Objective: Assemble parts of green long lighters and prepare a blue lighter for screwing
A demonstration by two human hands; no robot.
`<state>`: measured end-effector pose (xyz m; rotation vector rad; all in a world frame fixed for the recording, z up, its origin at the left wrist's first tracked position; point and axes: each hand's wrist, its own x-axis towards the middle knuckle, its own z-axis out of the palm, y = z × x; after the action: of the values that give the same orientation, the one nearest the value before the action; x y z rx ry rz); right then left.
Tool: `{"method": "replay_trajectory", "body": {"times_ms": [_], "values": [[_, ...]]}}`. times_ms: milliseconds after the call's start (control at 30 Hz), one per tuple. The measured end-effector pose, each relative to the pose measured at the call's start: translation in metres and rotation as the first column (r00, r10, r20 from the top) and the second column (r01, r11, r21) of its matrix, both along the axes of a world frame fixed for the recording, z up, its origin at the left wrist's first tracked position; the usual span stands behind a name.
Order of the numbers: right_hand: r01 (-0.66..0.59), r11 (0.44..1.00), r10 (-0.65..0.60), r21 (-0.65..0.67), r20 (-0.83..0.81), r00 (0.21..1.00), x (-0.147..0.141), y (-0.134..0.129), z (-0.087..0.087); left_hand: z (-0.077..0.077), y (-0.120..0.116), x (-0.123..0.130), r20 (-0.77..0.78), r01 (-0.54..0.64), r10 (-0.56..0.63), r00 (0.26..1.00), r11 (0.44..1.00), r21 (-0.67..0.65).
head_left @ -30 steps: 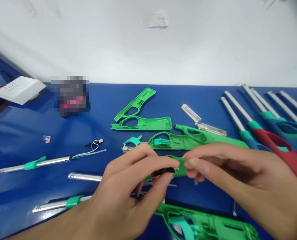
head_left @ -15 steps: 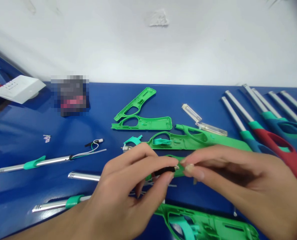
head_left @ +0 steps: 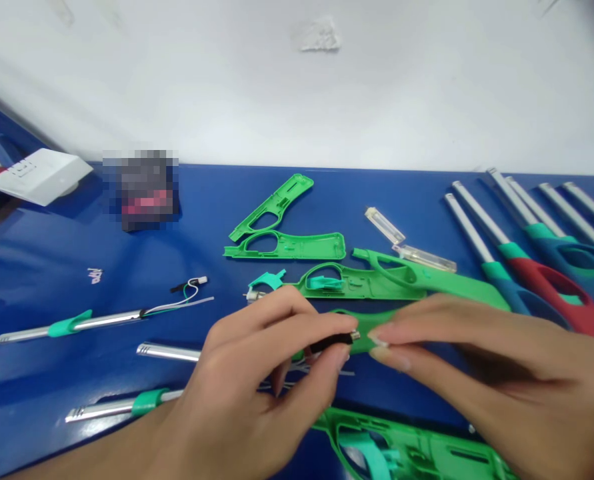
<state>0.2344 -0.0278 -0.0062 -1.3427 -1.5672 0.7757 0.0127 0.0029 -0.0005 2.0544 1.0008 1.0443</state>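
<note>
Between thumb and index finger, my left hand (head_left: pixel 271 373) pinches a small black part (head_left: pixel 331 343) with a metal tip pointing right. Just to its right, my right hand (head_left: pixel 481 367) pinches a small whitish piece (head_left: pixel 379 341), mostly hidden by the fingertips. A narrow gap separates the two hands. Beneath them lie a green casing half (head_left: pixel 361 325) and thin white wires, partly covered. Nearer me rests another green casing (head_left: pixel 427 447) with a teal part (head_left: pixel 371 453) in it. Past my hands is a long green casing half (head_left: pixel 367 283).
Two green halves (head_left: pixel 307 247) lie farther back beside clear tubes (head_left: pixel 427 259). Assembled lighters with metal rods (head_left: pixel 477 230) fill the right side. Metal rods with teal pieces (head_left: pixel 101 323) lie left, below a pixelated dark object (head_left: pixel 149 193). A white box (head_left: pixel 41 177) stands far left.
My right hand has drawn slightly right, away from the black part, and the whitish piece now shows at its fingertips. My left hand has hardly moved.
</note>
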Motion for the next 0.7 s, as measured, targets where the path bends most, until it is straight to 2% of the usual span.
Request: {"method": "replay_trajectory", "body": {"times_ms": [167,300,400,533,700], "values": [[-0.026,1.0,0.025,0.014,0.015,1.0,-0.0022,-0.0031,-0.0037,-0.0009,-0.0025,0.0,0.027,0.005,-0.004,1.0,0.999,-0.039],[-0.001,1.0,0.002,0.01,-0.048,0.999,-0.0057,-0.0049,-0.0043,-0.0012,-0.0033,0.0002,0.032,0.001,0.001,0.999,0.999,-0.041],[0.004,1.0,-0.004,0.008,-0.033,0.999,-0.0065,-0.0052,-0.0048,-0.0009,-0.0034,-0.0004,0.026,0.012,-0.011,1.0,0.999,-0.036],[0.008,0.998,-0.01,0.056,0.032,0.999,-0.0045,-0.0043,-0.004,-0.0016,-0.0039,-0.0006,0.021,0.008,-0.007,1.0,0.999,-0.039],[-0.035,0.989,0.007,0.142,0.197,0.98,-0.0014,-0.0035,-0.0013,-0.0046,-0.0044,0.0008,0.043,-0.002,0.004,0.999,0.999,-0.049]]}}
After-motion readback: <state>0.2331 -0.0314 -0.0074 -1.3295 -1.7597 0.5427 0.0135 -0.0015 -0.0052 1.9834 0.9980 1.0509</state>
